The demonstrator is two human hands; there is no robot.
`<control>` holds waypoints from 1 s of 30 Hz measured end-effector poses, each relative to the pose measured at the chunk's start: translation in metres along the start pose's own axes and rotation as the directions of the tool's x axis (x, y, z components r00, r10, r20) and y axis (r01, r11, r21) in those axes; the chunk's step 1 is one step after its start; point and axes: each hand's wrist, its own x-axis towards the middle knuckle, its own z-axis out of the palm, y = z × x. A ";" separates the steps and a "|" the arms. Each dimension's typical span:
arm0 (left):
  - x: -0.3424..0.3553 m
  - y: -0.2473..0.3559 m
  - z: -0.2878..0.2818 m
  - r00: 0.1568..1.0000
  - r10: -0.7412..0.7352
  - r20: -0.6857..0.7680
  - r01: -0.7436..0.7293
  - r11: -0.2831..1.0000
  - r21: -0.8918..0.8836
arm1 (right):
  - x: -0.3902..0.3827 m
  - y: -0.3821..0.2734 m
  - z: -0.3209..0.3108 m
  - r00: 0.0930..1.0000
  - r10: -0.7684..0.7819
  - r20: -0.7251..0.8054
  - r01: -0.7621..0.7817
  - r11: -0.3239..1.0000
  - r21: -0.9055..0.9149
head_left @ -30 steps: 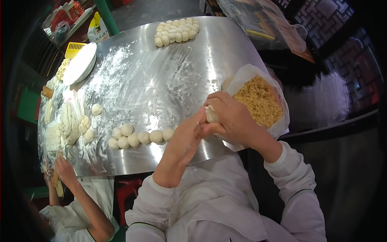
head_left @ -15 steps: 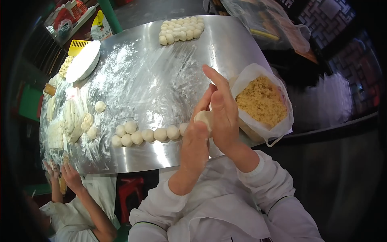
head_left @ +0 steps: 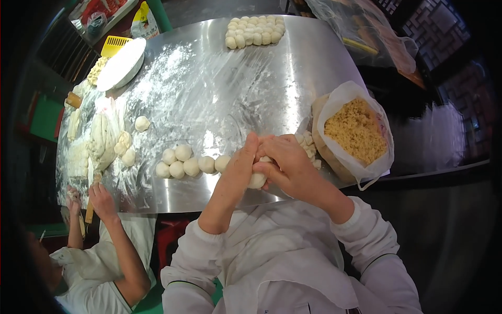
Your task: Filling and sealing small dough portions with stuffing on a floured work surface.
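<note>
Caller: So what's at the heart of it, right now?

Hands: A pale, rounded lump of soft-looking dough [head_left: 257, 181], above the table and close to its near edge! My left hand [head_left: 235, 166] presses along one side; my right hand [head_left: 291, 161] curls round the other, thumb laid across. Both are wrapped on it, though some fingertips are hidden.

Caller: Why the double cup?

Hands: I'd judge it hems the soft stuff in from both sides without squashing it flat.

Caller: And it points where?

Hands: Nowhere I can call! It looks near round, no clear long axis. The bare bulge faces my body; any seam is out of sight.

Caller: Moving outward!

Hands: Just left of me, a row of smooth off-white dough balls [head_left: 191, 166] runs sideways, doubled up at its far left end; lined up there, I'd say, for easy reach and counting. Beyond my right hand, small pale dough pieces [head_left: 308, 146], partly covered, then a white plastic bag [head_left: 334, 97], mouth spread wide, probably for quick access to its yellow crumbly mix [head_left: 355, 131].

Caller: And farther?

Hands: A shiny, flour-streaked metal table [head_left: 219, 94], a packed block of pale dough pieces [head_left: 254, 31] by its far edge, and, lower left, a co-worker's hand [head_left: 104, 201] at a wooden stick [head_left: 89, 212]!
</note>
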 end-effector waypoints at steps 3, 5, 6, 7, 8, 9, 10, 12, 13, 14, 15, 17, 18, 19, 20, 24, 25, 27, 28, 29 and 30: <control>0.000 -0.013 -0.013 1.000 0.009 0.000 -0.008 0.972 0.233 | -0.002 0.006 0.007 0.993 -0.068 -0.100 0.058 0.994 -0.097; -0.010 -0.018 -0.010 0.993 0.100 0.069 -0.105 0.992 0.071 | -0.005 0.021 0.007 0.991 -0.026 -0.131 0.014 0.996 -0.093; -0.013 -0.018 -0.014 0.993 0.101 0.062 -0.105 0.992 0.069 | -0.006 0.039 0.004 0.989 0.028 -0.145 -0.056 0.981 -0.188; -0.018 -0.016 -0.017 0.986 0.147 0.079 -0.144 0.989 -0.042 | -0.008 0.051 -0.001 0.983 0.079 -0.163 -0.123 0.952 -0.280; -0.021 -0.015 -0.024 0.977 0.198 0.079 -0.185 0.971 -0.152 | -0.011 0.056 -0.004 0.986 0.070 -0.148 -0.109 0.956 -0.271; -0.023 -0.015 -0.027 0.977 0.203 0.056 -0.193 0.969 -0.153 | -0.015 0.057 -0.008 0.991 0.002 -0.133 -0.068 0.866 -0.495; -0.022 -0.015 -0.029 0.985 0.168 -0.038 -0.172 0.965 -0.198 | -0.016 0.056 -0.006 0.992 -0.065 -0.105 -0.025 0.726 -0.688; -0.019 -0.024 -0.041 0.980 0.134 -0.146 -0.167 0.956 -0.243 | -0.009 0.035 0.007 0.985 -0.147 -0.087 0.062 0.785 -0.617; -0.016 -0.037 -0.053 0.976 0.174 -0.134 -0.207 0.931 -0.301 | -0.002 0.020 0.014 0.972 -0.218 -0.086 0.137 0.826 -0.547; -0.016 -0.045 -0.058 0.972 0.209 -0.109 -0.234 0.902 -0.362 | 0.003 0.000 0.020 0.953 -0.303 -0.019 0.256 0.835 -0.487; -0.020 -0.032 -0.048 0.972 0.207 -0.113 -0.234 0.903 -0.361 | 0.005 -0.005 0.035 0.953 -0.304 -0.018 0.258 0.837 -0.483; -0.032 -0.006 -0.030 0.968 0.005 -0.250 -0.158 0.787 -0.596 | 0.012 -0.011 0.065 0.906 -0.421 0.033 0.400 0.830 -0.389; -0.033 -0.023 -0.047 0.976 0.051 -0.211 -0.170 0.785 -0.595 | 0.018 -0.013 0.069 0.903 -0.427 0.037 0.408 0.830 -0.381; -0.040 -0.024 -0.059 0.974 0.052 -0.222 -0.178 0.784 -0.594 | 0.028 -0.015 0.072 0.956 -0.292 -0.003 0.289 0.947 -0.138; -0.044 -0.025 -0.068 0.960 0.146 -0.239 -0.245 0.853 -0.461 | 0.037 -0.012 0.072 0.991 -0.137 -0.006 0.137 0.985 0.104; -0.078 -0.005 -0.118 0.717 0.474 -0.511 -0.491 0.864 0.111 | 0.084 0.009 0.087 0.989 0.090 0.114 -0.110 0.978 0.179; -0.083 -0.003 -0.136 0.633 0.502 -0.590 -0.493 0.848 0.193 | 0.090 0.019 0.098 0.990 0.091 0.107 -0.109 0.978 0.177; -0.092 -0.002 -0.181 0.468 0.544 -0.696 -0.469 0.821 0.326 | 0.096 0.041 0.121 0.989 0.073 0.125 -0.078 0.996 0.036; -0.095 -0.004 -0.206 0.390 0.553 -0.736 -0.441 0.814 0.378 | 0.096 0.046 0.134 0.965 0.124 0.231 -0.126 0.992 -0.006; -0.098 -0.004 -0.223 0.382 0.557 -0.737 -0.439 0.811 0.386 | 0.097 0.047 0.137 0.966 0.116 0.233 -0.120 0.993 0.002; -0.102 -0.001 -0.238 0.317 0.570 -0.758 -0.360 0.811 0.460 | 0.098 0.047 0.140 0.962 0.098 0.256 -0.099 0.995 -0.008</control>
